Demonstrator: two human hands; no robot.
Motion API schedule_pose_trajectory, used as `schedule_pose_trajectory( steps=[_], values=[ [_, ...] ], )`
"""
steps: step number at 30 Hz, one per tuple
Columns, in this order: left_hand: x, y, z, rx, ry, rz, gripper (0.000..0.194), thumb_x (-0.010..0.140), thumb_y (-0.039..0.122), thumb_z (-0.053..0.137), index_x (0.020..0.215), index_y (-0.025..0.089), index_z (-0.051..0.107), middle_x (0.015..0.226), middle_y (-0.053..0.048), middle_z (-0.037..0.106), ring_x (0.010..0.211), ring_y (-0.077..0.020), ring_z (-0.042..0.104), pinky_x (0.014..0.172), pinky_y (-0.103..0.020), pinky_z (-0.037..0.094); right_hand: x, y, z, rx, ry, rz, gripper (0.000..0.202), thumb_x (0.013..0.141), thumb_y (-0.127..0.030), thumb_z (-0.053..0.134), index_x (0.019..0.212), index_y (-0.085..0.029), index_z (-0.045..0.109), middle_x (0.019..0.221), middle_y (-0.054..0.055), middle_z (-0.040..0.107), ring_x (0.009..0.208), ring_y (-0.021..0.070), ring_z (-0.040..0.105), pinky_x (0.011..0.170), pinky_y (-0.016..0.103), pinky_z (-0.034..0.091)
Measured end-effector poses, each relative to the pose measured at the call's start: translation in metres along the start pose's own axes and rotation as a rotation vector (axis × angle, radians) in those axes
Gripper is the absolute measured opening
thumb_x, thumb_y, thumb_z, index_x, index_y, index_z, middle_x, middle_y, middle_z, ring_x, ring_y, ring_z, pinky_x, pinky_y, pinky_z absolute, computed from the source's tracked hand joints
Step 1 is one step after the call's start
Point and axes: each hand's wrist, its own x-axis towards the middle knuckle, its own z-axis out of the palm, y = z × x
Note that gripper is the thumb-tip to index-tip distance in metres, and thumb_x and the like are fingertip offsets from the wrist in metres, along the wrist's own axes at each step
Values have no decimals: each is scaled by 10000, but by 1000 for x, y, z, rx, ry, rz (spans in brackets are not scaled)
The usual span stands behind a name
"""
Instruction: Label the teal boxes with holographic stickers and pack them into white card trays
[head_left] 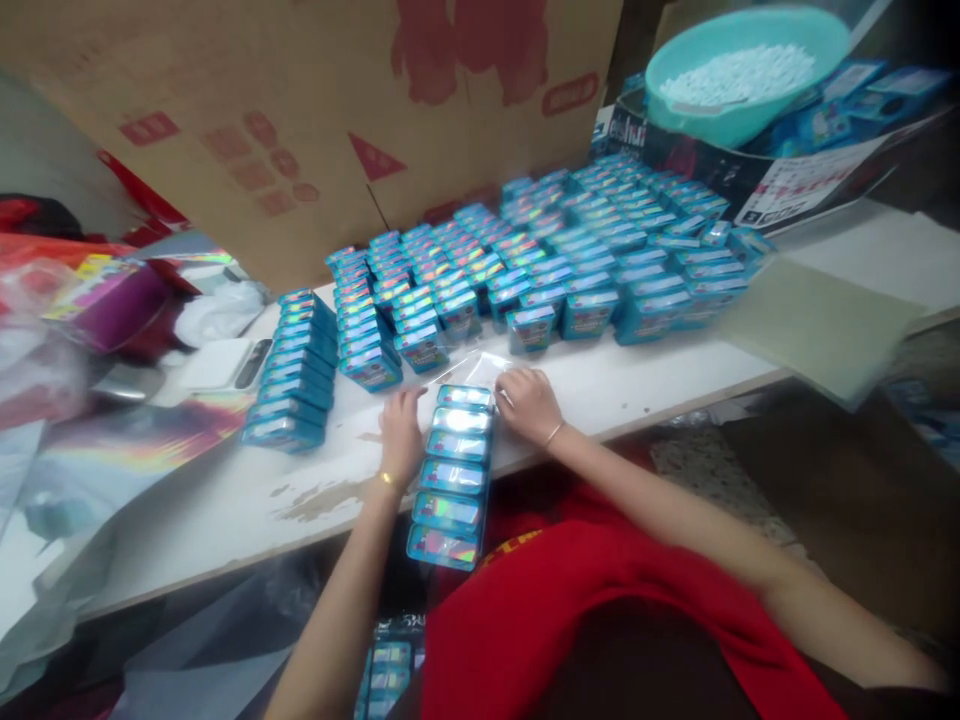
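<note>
The left hand (403, 430) and the right hand (527, 405) are bending their fingers at the two sides of the clear film (480, 370), near the far end of the short row of six blue boxes (454, 475). I cannot tell whether either hand is pinching the film or staying open (the picture is rather blurred there). This short row is lying at the front edge of the white table (592, 375), its near end reaching past the edge toward the red clothing (555, 600). Many other blue boxes (592, 305) are standing in rows behind, before the large cardboard box (300, 110).
</note>
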Motion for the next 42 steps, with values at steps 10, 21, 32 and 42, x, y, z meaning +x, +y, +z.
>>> schedule_pose_trajectory(
  steps=[10, 21, 32, 42],
  values=[
    [35, 2, -1, 127, 33, 82, 184, 836, 234, 497, 671, 178, 556, 707, -42, 586, 747, -185, 517, 729, -313, 338, 10, -16, -23, 134, 88, -30, 180, 876, -188, 478, 789, -179, 635, 828, 64, 662, 810, 191, 548, 767, 295, 380],
    [47, 19, -34, 260, -140, 126, 237, 784, 227, 483, 663, 159, 676, 759, -101, 675, 754, -222, 595, 654, -313, 347, 19, -38, -39, 39, 34, 129, 155, 816, -154, 502, 761, -178, 645, 831, 59, 656, 738, 179, 540, 623, 281, 350],
    [35, 16, -29, 267, -73, 91, 298, 855, 254, 456, 665, 155, 663, 789, -117, 650, 787, -219, 588, 637, -291, 367, 13, -50, -31, -258, -37, -51, 168, 888, -112, 468, 820, -173, 608, 885, 98, 614, 812, 225, 464, 592, 318, 274],
    [18, 1, -28, 120, -23, 196, 322, 908, 286, 425, 677, 182, 624, 745, -72, 602, 754, -188, 520, 709, -303, 373, -2, -52, -28, -263, 2, -105, 203, 923, -132, 424, 828, -184, 595, 895, 80, 617, 791, 212, 462, 606, 321, 287]
  ],
)
